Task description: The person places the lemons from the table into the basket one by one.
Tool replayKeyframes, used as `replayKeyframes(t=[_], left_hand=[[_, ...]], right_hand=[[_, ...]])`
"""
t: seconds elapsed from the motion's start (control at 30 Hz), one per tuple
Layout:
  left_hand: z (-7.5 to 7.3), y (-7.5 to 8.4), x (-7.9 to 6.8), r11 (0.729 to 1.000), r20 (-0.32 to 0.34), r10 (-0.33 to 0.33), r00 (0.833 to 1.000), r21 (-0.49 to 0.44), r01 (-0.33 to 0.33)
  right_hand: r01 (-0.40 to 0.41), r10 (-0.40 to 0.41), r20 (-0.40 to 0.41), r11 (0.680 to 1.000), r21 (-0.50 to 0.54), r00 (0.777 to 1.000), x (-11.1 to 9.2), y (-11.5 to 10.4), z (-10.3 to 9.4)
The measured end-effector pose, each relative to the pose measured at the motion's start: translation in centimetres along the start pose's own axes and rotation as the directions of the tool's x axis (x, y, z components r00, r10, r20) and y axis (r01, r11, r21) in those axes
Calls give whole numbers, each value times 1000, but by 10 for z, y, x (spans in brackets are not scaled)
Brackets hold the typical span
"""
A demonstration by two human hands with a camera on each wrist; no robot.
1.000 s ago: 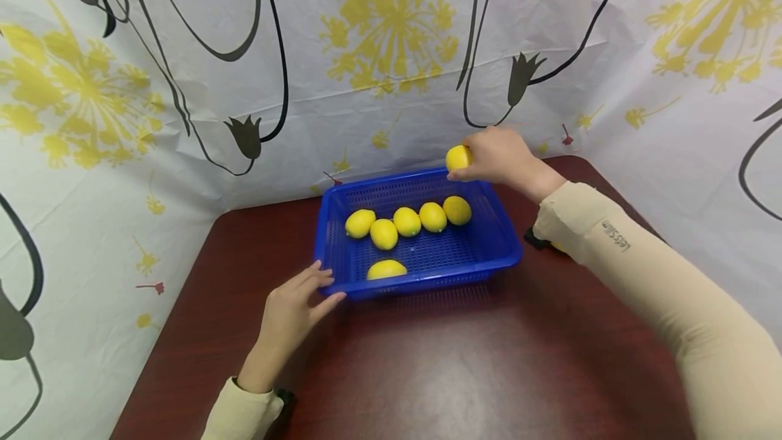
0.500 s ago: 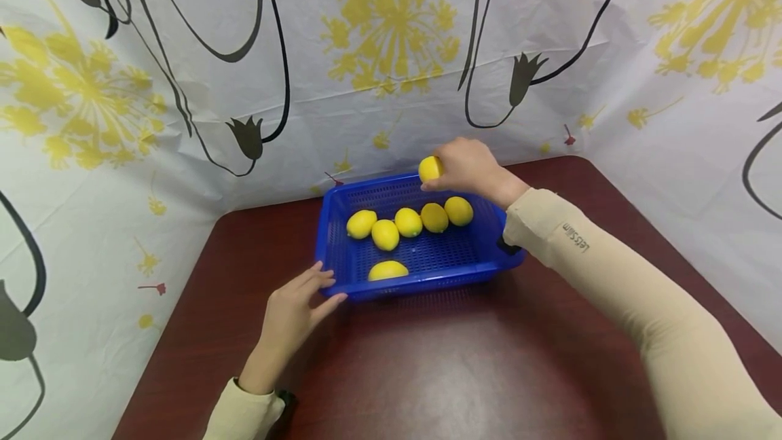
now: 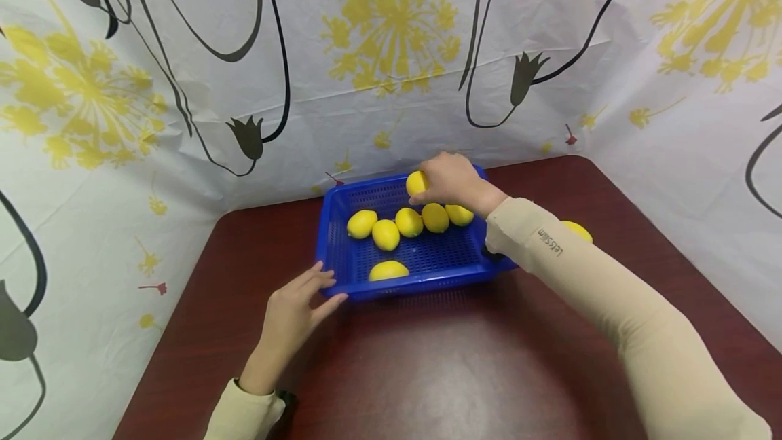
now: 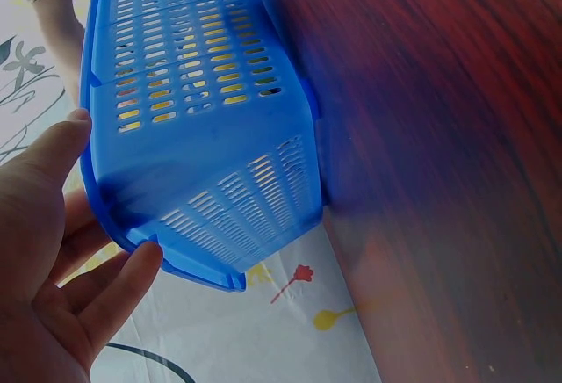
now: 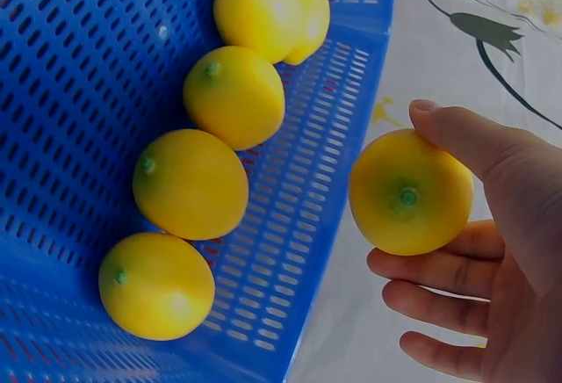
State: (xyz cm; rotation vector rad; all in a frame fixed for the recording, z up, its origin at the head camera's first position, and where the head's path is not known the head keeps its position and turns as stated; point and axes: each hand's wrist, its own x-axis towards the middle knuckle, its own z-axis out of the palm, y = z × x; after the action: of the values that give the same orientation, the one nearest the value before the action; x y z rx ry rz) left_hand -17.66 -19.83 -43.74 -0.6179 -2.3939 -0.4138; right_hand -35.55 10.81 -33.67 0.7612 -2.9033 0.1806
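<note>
A blue plastic basket (image 3: 446, 280) with slotted walls stands on the table. In it, several yellow lemons (image 3: 409, 223) form a row near the back, and one lemon (image 3: 388, 270) lies by the front wall. My right hand (image 3: 455, 182) pinches another lemon (image 5: 410, 192) between thumb and fingers, over the basket's back part. In the right wrist view this lemon shows its green stem end, beside the basket's rim. My left hand (image 3: 290, 314) holds the basket's front left corner, its thumb (image 4: 60, 148) and fingers on the rim on either side.
A lemon (image 3: 576, 231) lies on the table right of the basket, partly hidden by my right sleeve (image 3: 586, 277). The dark red wooden table (image 3: 427, 372) extends in front of the basket. A white floral cloth (image 3: 293, 134) hangs behind and at both sides.
My right hand has carried its lemon leftward and down, from the basket's back right corner to over the basket's back part. The left hand and basket have stayed put.
</note>
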Motion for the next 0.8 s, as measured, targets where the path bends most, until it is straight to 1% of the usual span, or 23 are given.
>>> replayKeyframes(t=[0.23, 0.4, 0.57, 0.8], left_hand=[[1, 0, 0, 1000, -6, 1, 1000, -4, -1], [1, 0, 0, 1000, -7, -2, 1000, -4, 2], [0, 1, 0, 1000, 1, -5, 1000, -1, 5], [0, 0, 0, 1000, 1, 1, 1000, 5, -1]], right_hand=[[25, -25, 40, 1000, -8, 999, 2, -3, 11], [9, -8, 90, 1000, -11, 996, 4, -4, 17], [-3, 0, 130, 1000, 19, 992, 3, -6, 17], [17, -22, 198, 1000, 22, 980, 2, -10, 16]])
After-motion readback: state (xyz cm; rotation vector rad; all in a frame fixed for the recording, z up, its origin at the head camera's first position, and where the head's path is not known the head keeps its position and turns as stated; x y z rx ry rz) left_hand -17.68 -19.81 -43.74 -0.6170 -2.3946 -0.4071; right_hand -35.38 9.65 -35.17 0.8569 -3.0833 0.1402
